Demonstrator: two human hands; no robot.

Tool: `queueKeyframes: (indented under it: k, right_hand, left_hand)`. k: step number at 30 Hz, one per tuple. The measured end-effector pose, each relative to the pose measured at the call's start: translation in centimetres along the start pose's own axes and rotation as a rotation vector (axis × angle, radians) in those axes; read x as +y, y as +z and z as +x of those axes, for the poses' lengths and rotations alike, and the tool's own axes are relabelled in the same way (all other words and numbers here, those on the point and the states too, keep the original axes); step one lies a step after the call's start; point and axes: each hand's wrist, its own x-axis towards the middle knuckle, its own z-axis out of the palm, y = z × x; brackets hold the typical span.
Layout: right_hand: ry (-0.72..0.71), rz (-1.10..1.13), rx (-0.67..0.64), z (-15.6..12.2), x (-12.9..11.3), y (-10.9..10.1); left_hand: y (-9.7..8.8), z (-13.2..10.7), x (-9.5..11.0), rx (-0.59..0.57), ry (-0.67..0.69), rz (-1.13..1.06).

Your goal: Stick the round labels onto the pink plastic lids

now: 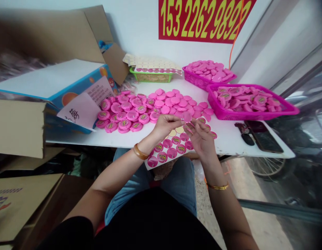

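Observation:
In the middle of the view my left hand [166,126] pinches a thin-looking round pink piece [186,117] between thumb and fingertips. Whether that is a sticker or a case I cannot tell. My right hand [202,140] meets it from the other side, fingers bent at its lower edge. Under both hands a sheet of round pink stickers [172,152] juts over the table's front edge, with a few bare pale circles near the top. Just behind lie loose plain pink round cases [174,100]. Cases bearing logo stickers [124,124] are piled to their left.
Two magenta baskets [251,115] of pink cases stand at the right and back. A green basket [153,77] carries sticker sheets. A phone [265,137] and keys [246,135] lie on the right. Cardboard boxes [18,125] crowd the left side.

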Motion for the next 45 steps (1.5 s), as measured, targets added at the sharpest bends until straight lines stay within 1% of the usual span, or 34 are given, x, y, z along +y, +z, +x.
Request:
queueKeyframes:
  k: [5, 9, 12, 15, 18, 20, 21, 22, 23, 25, 26, 27, 28, 29, 31, 32, 33, 35, 36, 37, 38, 39, 40, 41, 43, 45]
  right_hand:
    - [0.043, 0.002, 0.041, -0.4, -0.1, -0.5]
    - [0.011, -0.053, 0.026, -0.6, -0.4, -0.6]
    - [0.002, -0.082, 0.005, -0.6, -0.6, -0.5]
    - [-0.007, -0.066, 0.023, -0.4, -0.8, -0.1]
    - [-0.071, -0.124, 0.065, 0.2, -1.2, 0.3]
    - [-0.176, -0.285, 0.082, 0.7, -2.0, 0.4]
    - [-0.248, -0.409, 0.074, 1.0, -2.6, 0.4]
    - [-0.326, -0.556, 0.048, 1.2, -3.3, 0.4]
    - [-0.405, -0.719, -0.003, 1.4, -4.0, 0.4]
    - [-0.531, -1.036, -0.166, 1.7, -5.5, 0.5]
    - [-0.568, -1.155, -0.237, 1.8, -6.1, 0.7]
    - [-0.591, -1.245, -0.291, 1.9, -6.6, 1.0]
    - [-0.602, -1.303, -0.324, 1.9, -7.0, 1.3]
    - [-0.606, -1.334, -0.344, 1.8, -7.3, 1.6]
    - [-0.608, -1.313, -0.340, 1.7, -7.6, 2.0]
    - [-0.608, -1.258, -0.306, 1.7, -7.7, 2.0]
    - [-0.606, -1.172, -0.241, 1.6, -7.6, 1.9]
    - [-0.566, -0.937, -0.056, 1.6, -7.3, 1.3]
    - [-0.513, -0.815, 0.025, 1.6, -6.9, 0.9]
    - [-0.441, -0.709, 0.078, 1.6, -6.5, 0.5]
    - [-0.363, -0.632, 0.097, 1.7, -6.1, 0.1]
    - [-0.292, -0.595, 0.084, 1.8, -5.6, -0.2]
    - [-0.250, -0.601, 0.057, 1.8, -5.3, -0.4]
    - [-0.239, -0.647, 0.021, 1.9, -5.0, -0.5]
    - [-0.301, -0.826, -0.070, 2.0, -5.0, -0.4]
    - [-0.396, -1.023, -0.160, 2.0, -5.4, -0.1]
  left_hand:
    - [0.1, -0.1, 0.3, -0.006, 0.038, 0.038]
    - [-0.1, -0.1, 0.4, -0.015, 0.001, 0.076]
    - [-0.6, -0.3, 0.5, -0.025, -0.021, 0.029]
    - [-1.0, -0.4, 0.5, -0.067, -0.066, -0.038]
    - [-1.4, -0.4, 0.4, -0.148, -0.172, -0.064]
    - [-1.5, -0.4, 0.4, -0.179, -0.254, -0.005]
    - [-1.6, -0.4, 0.5, -0.166, -0.246, 0.074]
    - [-1.7, -0.4, 0.6, -0.138, -0.179, 0.188]
    - [-1.9, -0.5, 0.8, -0.101, -0.054, 0.326]
    - [-2.1, -0.6, 1.3, -0.059, 0.284, 0.605]
    - [-2.1, -0.6, 1.6, -0.064, 0.439, 0.717]
    - [-2.2, -0.5, 1.8, -0.081, 0.561, 0.804]
    - [-2.2, -0.5, 2.0, -0.102, 0.644, 0.870]
    - [-2.1, -0.5, 2.1, -0.117, 0.694, 0.917]
    - [-2.0, -0.5, 2.1, -0.116, 0.718, 0.946]
    - [-2.0, -0.5, 2.0, -0.097, 0.693, 0.914]
    - [-1.9, -0.5, 1.8, -0.067, 0.640, 0.842]
    - [-1.9, -0.6, 1.4, -0.008, 0.469, 0.601]
    - [-2.0, -0.7, 1.2, 0.008, 0.373, 0.471]
    - [-2.0, -0.7, 1.0, 0.015, 0.293, 0.366]
    - [-2.0, -0.8, 0.8, 0.014, 0.244, 0.303]
    - [-1.9, -0.8, 0.7, 0.016, 0.235, 0.295]
    - [-1.9, -0.8, 0.7, 0.024, 0.267, 0.340]
    - [-1.9, -0.8, 0.7, 0.039, 0.337, 0.422]
    - [-1.7, -0.6, 0.9, 0.044, 0.530, 0.633]
    - [-1.7, -0.3, 0.9, -0.003, 0.709, 0.815]
